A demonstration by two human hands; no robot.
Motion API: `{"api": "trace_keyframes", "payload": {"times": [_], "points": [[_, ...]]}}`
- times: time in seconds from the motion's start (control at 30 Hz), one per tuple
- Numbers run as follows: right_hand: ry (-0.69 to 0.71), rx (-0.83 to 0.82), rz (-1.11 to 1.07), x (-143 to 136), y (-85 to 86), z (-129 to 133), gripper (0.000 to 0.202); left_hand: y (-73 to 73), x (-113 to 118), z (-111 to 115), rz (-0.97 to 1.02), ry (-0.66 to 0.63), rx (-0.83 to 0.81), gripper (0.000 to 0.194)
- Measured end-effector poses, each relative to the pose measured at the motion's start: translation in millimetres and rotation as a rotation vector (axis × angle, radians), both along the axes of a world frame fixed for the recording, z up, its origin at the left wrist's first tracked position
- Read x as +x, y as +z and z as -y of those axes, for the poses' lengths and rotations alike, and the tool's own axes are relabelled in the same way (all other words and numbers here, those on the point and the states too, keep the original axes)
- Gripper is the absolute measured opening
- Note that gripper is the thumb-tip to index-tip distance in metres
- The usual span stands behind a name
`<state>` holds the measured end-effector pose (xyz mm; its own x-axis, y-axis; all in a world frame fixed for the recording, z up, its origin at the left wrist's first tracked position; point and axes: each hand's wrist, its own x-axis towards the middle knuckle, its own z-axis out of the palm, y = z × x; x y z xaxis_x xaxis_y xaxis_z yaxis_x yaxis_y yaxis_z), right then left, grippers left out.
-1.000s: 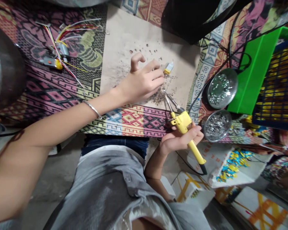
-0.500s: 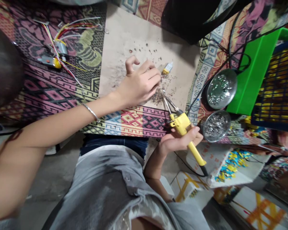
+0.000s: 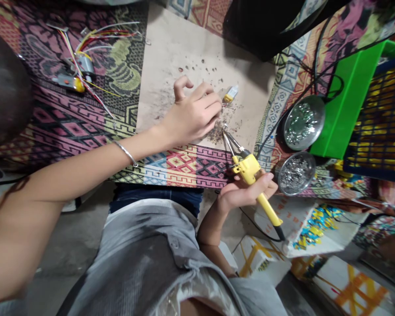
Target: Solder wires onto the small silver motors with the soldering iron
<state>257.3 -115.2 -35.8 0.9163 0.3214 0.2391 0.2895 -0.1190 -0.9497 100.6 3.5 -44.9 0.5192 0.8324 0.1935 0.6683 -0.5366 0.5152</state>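
Right hand (image 3: 244, 192), right of centre, wraps the yellow soldering iron (image 3: 249, 168), probably to steady it; left hand (image 3: 196, 113), mid-frame, curls near the motor (image 3: 231, 94), hold unclear.

At the near right, smooth yellow plastic is seen on the tool body (image 3: 249, 169), bare metal on its prongs (image 3: 229, 145). The motor (image 3: 231, 93) is cased in dull grey metal, ended in yellow plastic. A matt, paper-like sheet (image 3: 181, 35) is laid over patterned cloth (image 3: 181, 166). Right: glossy green plastic noted on the box (image 3: 344, 96), shiny metal on the far dish (image 3: 320, 128).
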Motion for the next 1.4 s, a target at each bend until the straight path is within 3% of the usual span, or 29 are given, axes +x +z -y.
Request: {"api": "trace_keyframes", "payload": {"times": [0.53, 0.67, 0.9, 1.13, 1.4], "points": [[0.038, 0.124, -0.026, -2, -3.1, 2, 0.026, -6.4, 2, -2, -0.016, -0.033, -0.042, 0.023], [0.011, 0.172, 0.013, -2, -5.0, 2, 0.037, 4.5, 1, 11, 0.016, 0.033, -0.063, 0.025], [0.017, 0.155, 0.024, 1, -3.9, 1, 0.037, 22.0, 8, 26, 0.012, 0.156, -0.166, 0.027], [-0.012, 0.062, 0.053, 1, -2.9, 0, 0.035, 26.0, 18, 36, 0.047, 0.22, -0.204, 0.018], [0.038, 0.073, 0.035, 20, 11.1, -5, 0.028, 26.8, 37, 51, 0.051, 0.328, -0.223, 0.015]]}}
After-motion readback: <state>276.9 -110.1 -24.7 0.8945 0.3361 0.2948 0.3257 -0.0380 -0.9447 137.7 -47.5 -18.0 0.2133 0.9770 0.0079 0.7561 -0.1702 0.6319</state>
